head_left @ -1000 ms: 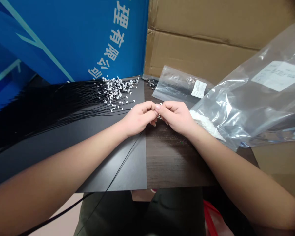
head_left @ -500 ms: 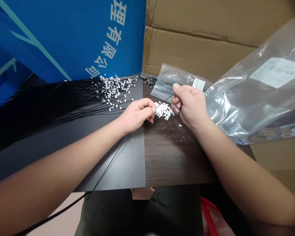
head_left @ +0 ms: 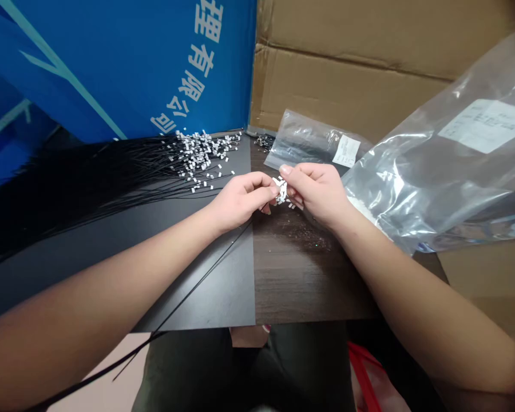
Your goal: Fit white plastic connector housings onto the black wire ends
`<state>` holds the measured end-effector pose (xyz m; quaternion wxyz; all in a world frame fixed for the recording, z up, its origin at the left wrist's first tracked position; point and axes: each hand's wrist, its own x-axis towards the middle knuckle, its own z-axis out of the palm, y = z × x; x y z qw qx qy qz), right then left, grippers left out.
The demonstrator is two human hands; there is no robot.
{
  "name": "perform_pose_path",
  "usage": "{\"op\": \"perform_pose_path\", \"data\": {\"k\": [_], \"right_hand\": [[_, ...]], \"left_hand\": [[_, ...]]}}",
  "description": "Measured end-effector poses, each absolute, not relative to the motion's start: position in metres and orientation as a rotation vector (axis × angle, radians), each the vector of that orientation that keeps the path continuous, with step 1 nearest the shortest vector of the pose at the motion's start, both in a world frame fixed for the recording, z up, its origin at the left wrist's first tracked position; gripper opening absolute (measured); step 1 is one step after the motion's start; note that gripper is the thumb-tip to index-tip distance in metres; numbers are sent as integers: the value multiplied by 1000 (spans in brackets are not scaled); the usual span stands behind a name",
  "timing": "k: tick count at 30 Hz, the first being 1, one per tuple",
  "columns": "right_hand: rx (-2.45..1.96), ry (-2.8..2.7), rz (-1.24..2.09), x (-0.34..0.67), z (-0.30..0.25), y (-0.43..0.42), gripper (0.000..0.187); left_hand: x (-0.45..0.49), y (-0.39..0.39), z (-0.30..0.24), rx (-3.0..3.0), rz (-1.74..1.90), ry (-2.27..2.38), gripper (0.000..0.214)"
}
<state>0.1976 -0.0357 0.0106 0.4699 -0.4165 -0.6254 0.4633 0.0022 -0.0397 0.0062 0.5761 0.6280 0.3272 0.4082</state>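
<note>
My left hand [head_left: 244, 200] is closed, pinching a thin black wire [head_left: 197, 281] between thumb and fingertips. From that pinch the wire trails down and left over the table edge. Close beside it, my right hand [head_left: 315, 191] is closed at the wire's upper end; its fingertips hide most of that end. Just behind the fingertips lies a pile of small white pieces [head_left: 280, 197], partly covered by both hands. To the left, a large bundle of black wires [head_left: 90, 171] rests on the table, many with white pieces [head_left: 199, 150] at their tips.
A blue printed panel [head_left: 124, 63] and a brown cardboard box [head_left: 347, 74] stand at the back. A small clear bag [head_left: 300, 137] with a label lies behind my right hand. A large plastic bag [head_left: 433, 171] spreads at the right. Fine debris [head_left: 311, 236] dots the dark table [head_left: 300, 286].
My right hand has moved left and slightly down, close to my left hand. The stretch of wire between them has shortened, and its lower end hangs farther down and left.
</note>
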Motion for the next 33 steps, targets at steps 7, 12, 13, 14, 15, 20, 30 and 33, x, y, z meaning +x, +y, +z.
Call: {"op": "perform_pose_path", "data": {"k": [7,12,13,14,15,20,30,33], "right_hand": [[-1034,-1747,990,192,13,-42,63],[-1005,-1771,979,192,12,-43,64],[-1002,-1773,975,193,11,-42,63],[-1001,-1778,969,193,11,-42,63],[-1005,-1781,965,193,10,-42,63],[-1002,-1760,983,189,7,-41,63],[-1045,-1500,1007,197,10,-34,64],[-1016,-1371,1032,200,11,-28,62]], "left_hand": [[1,-41,3,1513,942,754,17],[2,-40,2,1513,966,761,17],[2,-40,2,1510,973,756,16],[2,-39,2,1505,979,749,16],[2,-39,2,1498,983,745,16],[1,-40,4,1491,972,772,16],[2,-40,7,1431,988,815,7],[2,-39,6,1430,978,812,8]]}}
